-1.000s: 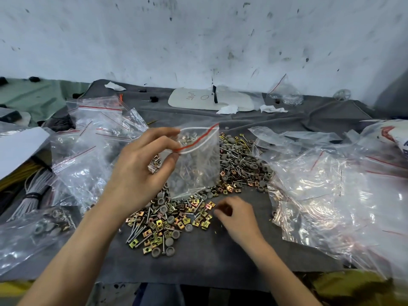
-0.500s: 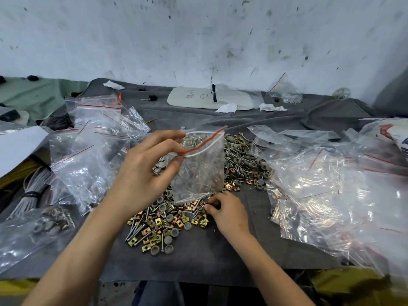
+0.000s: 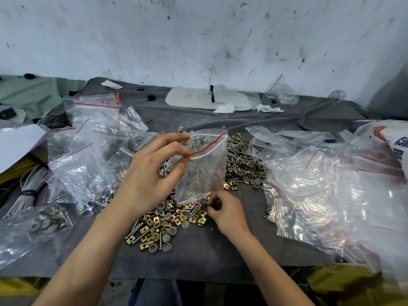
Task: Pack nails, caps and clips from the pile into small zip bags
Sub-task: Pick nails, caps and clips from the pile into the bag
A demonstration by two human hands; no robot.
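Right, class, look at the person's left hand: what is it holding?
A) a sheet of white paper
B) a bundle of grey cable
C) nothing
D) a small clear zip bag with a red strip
D: the left hand pinches the small zip bag at its red-striped mouth, above the pile, while the right hand is down at the pile.

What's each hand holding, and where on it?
Left hand pinches the small zip bag at its mouth, by the red strip's left end. Right hand curls at the pile; any hold cannot be told.
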